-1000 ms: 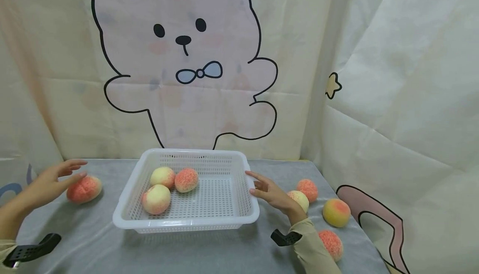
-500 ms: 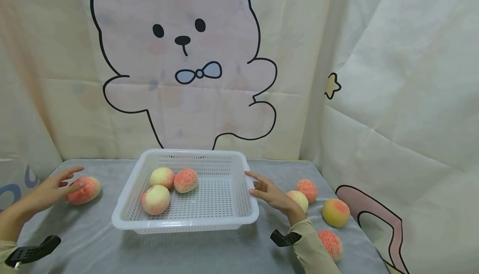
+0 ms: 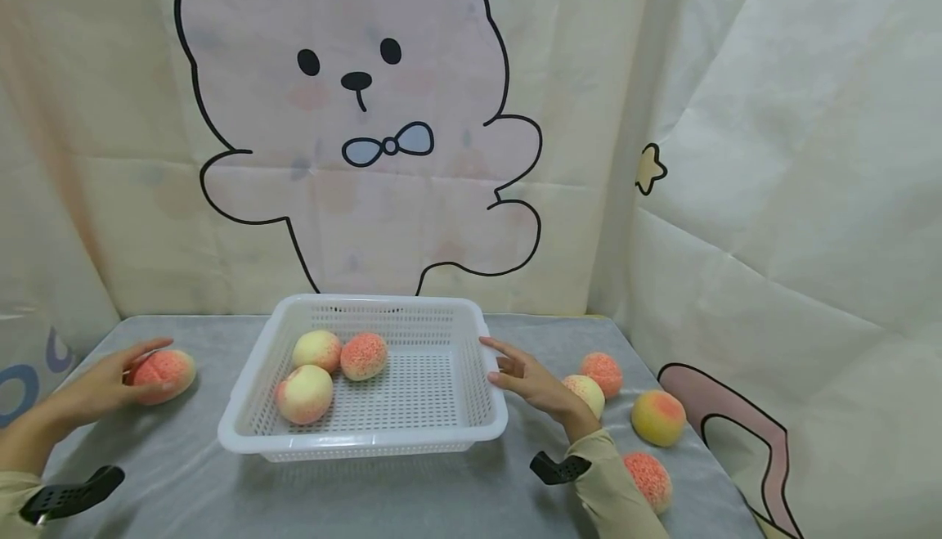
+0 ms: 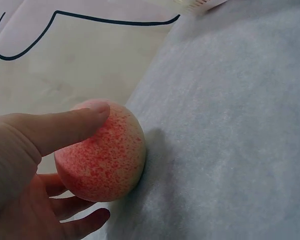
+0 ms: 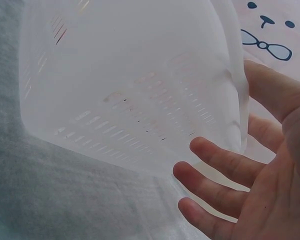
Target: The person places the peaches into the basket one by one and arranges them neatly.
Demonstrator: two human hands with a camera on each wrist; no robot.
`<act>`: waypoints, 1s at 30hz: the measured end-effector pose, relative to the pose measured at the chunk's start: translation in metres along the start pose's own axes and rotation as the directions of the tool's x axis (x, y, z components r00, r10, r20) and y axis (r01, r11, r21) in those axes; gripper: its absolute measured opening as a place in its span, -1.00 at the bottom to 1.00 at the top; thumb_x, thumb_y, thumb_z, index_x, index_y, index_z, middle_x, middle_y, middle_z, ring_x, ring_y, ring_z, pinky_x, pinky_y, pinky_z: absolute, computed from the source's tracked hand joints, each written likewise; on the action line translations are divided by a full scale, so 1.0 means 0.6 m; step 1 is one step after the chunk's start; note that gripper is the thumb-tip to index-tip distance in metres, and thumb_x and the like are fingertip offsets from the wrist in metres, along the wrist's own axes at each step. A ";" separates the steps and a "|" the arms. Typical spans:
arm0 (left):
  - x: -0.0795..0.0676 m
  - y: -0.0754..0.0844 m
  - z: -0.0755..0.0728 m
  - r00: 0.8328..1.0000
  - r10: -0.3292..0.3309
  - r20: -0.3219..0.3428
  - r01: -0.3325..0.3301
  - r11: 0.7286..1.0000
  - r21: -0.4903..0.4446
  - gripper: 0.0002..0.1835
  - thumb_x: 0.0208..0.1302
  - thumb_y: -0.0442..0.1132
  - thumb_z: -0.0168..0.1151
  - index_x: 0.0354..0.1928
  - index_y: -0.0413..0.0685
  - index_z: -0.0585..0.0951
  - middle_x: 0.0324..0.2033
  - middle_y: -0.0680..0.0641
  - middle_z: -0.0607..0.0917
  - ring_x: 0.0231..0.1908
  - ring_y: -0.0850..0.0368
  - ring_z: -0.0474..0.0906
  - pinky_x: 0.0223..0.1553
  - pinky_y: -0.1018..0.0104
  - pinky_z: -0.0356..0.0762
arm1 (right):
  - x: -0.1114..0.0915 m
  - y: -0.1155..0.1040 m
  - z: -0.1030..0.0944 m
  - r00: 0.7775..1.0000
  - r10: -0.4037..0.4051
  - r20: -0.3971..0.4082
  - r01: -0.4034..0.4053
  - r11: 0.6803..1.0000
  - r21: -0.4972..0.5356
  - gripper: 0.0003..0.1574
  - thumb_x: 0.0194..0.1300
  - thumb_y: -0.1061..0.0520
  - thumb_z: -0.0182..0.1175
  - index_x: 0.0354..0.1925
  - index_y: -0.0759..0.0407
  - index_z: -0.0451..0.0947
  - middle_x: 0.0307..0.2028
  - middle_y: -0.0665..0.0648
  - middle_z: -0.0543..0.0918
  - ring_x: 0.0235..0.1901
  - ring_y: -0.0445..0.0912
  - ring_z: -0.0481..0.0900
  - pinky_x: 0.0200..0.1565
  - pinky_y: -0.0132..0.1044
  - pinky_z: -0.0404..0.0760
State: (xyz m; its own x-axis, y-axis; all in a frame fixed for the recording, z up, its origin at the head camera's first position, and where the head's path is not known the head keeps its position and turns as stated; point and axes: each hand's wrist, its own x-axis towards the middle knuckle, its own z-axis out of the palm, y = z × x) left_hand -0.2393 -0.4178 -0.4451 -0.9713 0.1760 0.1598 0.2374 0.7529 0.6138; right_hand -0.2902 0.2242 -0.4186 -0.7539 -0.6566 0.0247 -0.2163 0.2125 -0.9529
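My left hand (image 3: 103, 382) grips a red-and-cream peach (image 3: 165, 375) on the table's left side. In the left wrist view the thumb lies across the speckled peach (image 4: 107, 162), and the fingers curve round its far side, partly hidden. A white perforated plastic basket (image 3: 390, 441) stands mid-table with three peaches in its left half. At its right rim, my right hand (image 3: 537, 384) holds the edge between thumb and index finger. The right wrist view has the basket's side wall (image 5: 125, 45) close to that hand (image 5: 260, 185), whose other fingers are spread loosely beside it.
Several more peaches sit right of the basket, among them a yellow one (image 3: 658, 418) and a red speckled one (image 3: 648, 482) close to my right sleeve (image 3: 614, 486). A grey cloth (image 3: 353, 498) covers the table. A printed curtain (image 3: 574, 261) hangs behind it.
My left hand has come down from above the peach and closed round it, thumb and fingers now on its sides. The right hand and the basket have stayed in place.
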 end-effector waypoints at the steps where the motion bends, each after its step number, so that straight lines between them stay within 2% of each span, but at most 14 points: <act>1: 0.000 -0.001 0.002 1.000 0.009 -0.012 -0.009 1.000 0.002 -0.14 0.20 -0.24 0.44 0.34 0.74 0.22 -0.03 -0.40 0.64 -0.21 0.71 0.29 -0.29 0.59 0.34 | 0.000 -0.001 0.000 1.000 0.003 0.000 -0.003 1.000 0.000 -0.14 0.54 0.04 0.11 0.62 0.01 -0.04 0.43 0.36 0.40 0.27 0.00 0.54 0.26 -0.14 0.54; 3: -0.001 -0.004 0.006 0.999 0.030 -0.035 -0.031 0.999 -0.010 -0.11 0.16 -0.27 0.47 0.30 0.78 0.22 -0.08 -0.03 0.67 -0.21 0.68 0.32 -0.29 0.60 0.35 | 0.000 -0.001 0.000 1.000 0.005 -0.001 -0.005 1.000 -0.002 -0.13 0.54 0.03 0.11 0.62 0.01 -0.04 0.43 0.36 0.40 0.27 -0.01 0.54 0.26 -0.13 0.53; 6: -0.001 -0.010 0.012 0.994 0.081 -0.074 -0.083 0.996 -0.025 -0.06 0.08 -0.33 0.50 0.28 0.79 0.25 -0.09 0.43 0.50 -0.19 0.72 0.31 -0.29 0.65 0.33 | 0.000 -0.003 0.000 1.000 0.006 -0.001 -0.006 1.000 0.000 -0.13 0.53 0.02 0.11 0.62 0.01 -0.04 0.42 0.36 0.39 0.26 -0.01 0.54 0.27 -0.13 0.53; 10: -0.002 -0.019 0.016 0.988 0.123 -0.092 -0.128 0.991 -0.048 -0.05 0.04 -0.38 0.51 0.31 0.70 0.30 -0.09 0.71 0.29 -0.15 0.78 0.26 -0.28 0.71 0.30 | 0.000 -0.004 0.000 1.000 0.006 0.001 -0.006 1.000 0.006 -0.12 0.53 0.01 0.12 0.62 0.01 -0.04 0.42 0.38 0.40 0.25 -0.01 0.55 0.26 -0.14 0.53; 13: -0.002 -0.020 0.015 0.993 0.089 -0.081 -0.091 0.996 -0.020 -0.11 0.07 -0.34 0.51 0.38 0.49 0.34 0.00 0.43 0.55 -0.15 0.82 0.21 -0.29 0.69 0.31 | 0.000 -0.004 0.001 1.000 0.013 -0.002 -0.013 1.000 0.003 -0.12 0.53 0.01 0.13 0.62 0.00 -0.03 0.41 0.37 0.41 0.23 -0.04 0.56 0.26 -0.13 0.54; 14: -0.002 -0.019 0.013 0.994 0.074 -0.075 -0.075 0.997 -0.004 -0.12 0.08 -0.32 0.51 0.39 0.44 0.34 0.04 0.22 0.63 -0.15 0.82 0.19 -0.29 0.67 0.31 | 0.000 -0.004 0.001 1.000 0.014 -0.004 -0.014 1.000 0.001 -0.12 0.52 0.01 0.13 0.62 0.00 -0.03 0.41 0.36 0.41 0.23 -0.04 0.56 0.26 -0.11 0.54; 15: -0.002 -0.017 0.013 0.995 0.064 -0.074 -0.064 0.998 0.003 -0.13 0.09 -0.31 0.51 0.39 0.41 0.35 0.06 -0.01 0.67 -0.16 0.82 0.20 -0.30 0.66 0.31 | 0.000 -0.004 0.001 1.000 0.017 -0.005 -0.017 1.000 0.000 -0.12 0.52 0.00 0.13 0.62 -0.01 -0.03 0.41 0.36 0.41 0.23 -0.04 0.56 0.27 -0.09 0.53; 17: -0.003 -0.014 0.012 0.995 0.053 -0.084 -0.052 0.999 0.012 -0.15 0.08 -0.31 0.52 0.36 0.47 0.36 -0.01 -0.17 0.68 -0.18 0.79 0.24 -0.32 0.62 0.34 | 0.000 -0.004 0.002 1.000 0.019 -0.010 -0.019 1.000 -0.006 -0.12 0.52 -0.01 0.13 0.62 -0.02 -0.03 0.41 0.35 0.42 0.23 -0.03 0.56 0.28 -0.05 0.53; 19: -0.005 -0.013 0.012 0.992 0.065 -0.108 -0.065 0.998 0.007 -0.16 0.05 -0.32 0.53 0.28 0.59 0.38 -0.11 0.12 0.66 -0.21 0.74 0.31 -0.34 0.58 0.36 | 0.000 -0.004 0.003 1.000 0.020 -0.013 -0.020 1.000 -0.009 -0.12 0.52 -0.02 0.14 0.62 -0.03 -0.02 0.41 0.34 0.43 0.23 -0.01 0.57 0.28 -0.03 0.53; 21: -0.006 -0.011 0.011 0.991 0.066 -0.113 -0.067 0.998 0.002 -0.17 0.06 -0.33 0.52 0.26 0.62 0.38 -0.11 0.04 0.70 -0.24 0.71 0.34 -0.35 0.56 0.37 | 0.000 -0.004 0.003 1.000 0.022 -0.016 -0.022 1.000 -0.010 -0.12 0.52 -0.02 0.14 0.61 -0.03 -0.01 0.40 0.34 0.43 0.24 -0.01 0.56 0.28 -0.03 0.53; 26: -0.005 0.000 0.001 0.995 0.015 -0.097 -0.016 1.000 -0.008 -0.27 0.15 -0.27 0.50 0.33 0.28 0.41 -0.05 0.19 0.61 -0.25 0.71 0.34 -0.37 0.52 0.42 | 0.001 -0.004 0.003 1.000 0.022 -0.007 -0.022 1.000 -0.001 -0.12 0.52 -0.01 0.14 0.62 -0.02 -0.02 0.41 0.35 0.42 0.25 -0.02 0.55 0.26 -0.09 0.54; 28: -0.003 0.009 -0.005 0.997 -0.015 -0.078 0.014 1.000 -0.015 -0.27 0.20 -0.22 0.47 0.38 0.17 0.38 -0.02 0.16 0.55 -0.24 0.69 0.36 -0.36 0.50 0.46 | 0.001 -0.004 0.002 1.000 0.018 -0.004 -0.018 1.000 0.003 -0.12 0.52 0.00 0.13 0.62 -0.01 -0.02 0.41 0.36 0.41 0.25 -0.03 0.55 0.25 -0.11 0.55; 29: -0.002 0.014 -0.008 0.997 -0.022 -0.070 0.021 1.000 -0.015 -0.26 0.21 -0.21 0.46 0.41 0.11 0.36 0.00 0.14 0.54 -0.20 0.58 0.45 -0.37 0.49 0.47 | 0.001 -0.004 0.001 1.000 0.015 -0.004 -0.015 1.000 0.002 -0.12 0.52 0.00 0.13 0.62 -0.01 -0.02 0.41 0.36 0.41 0.25 -0.04 0.55 0.25 -0.11 0.55; 30: 0.000 0.021 -0.011 0.998 -0.029 -0.061 0.028 1.000 -0.010 -0.25 0.24 -0.19 0.45 0.43 0.03 0.33 0.06 -0.02 0.55 -0.17 0.46 0.53 -0.37 0.49 0.48 | 0.001 -0.003 0.000 1.000 0.012 -0.005 -0.012 1.000 0.002 -0.13 0.52 0.01 0.13 0.61 -0.01 -0.02 0.41 0.37 0.41 0.24 -0.04 0.55 0.24 -0.12 0.55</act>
State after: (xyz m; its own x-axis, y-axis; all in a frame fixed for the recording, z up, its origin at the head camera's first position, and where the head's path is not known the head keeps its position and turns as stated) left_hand -0.2360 -0.4124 -0.4325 -0.9752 0.1153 0.1888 0.2100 0.7510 0.6261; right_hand -0.2902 0.2234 -0.4168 -0.7597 -0.6501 0.0148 -0.2062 0.2193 -0.9536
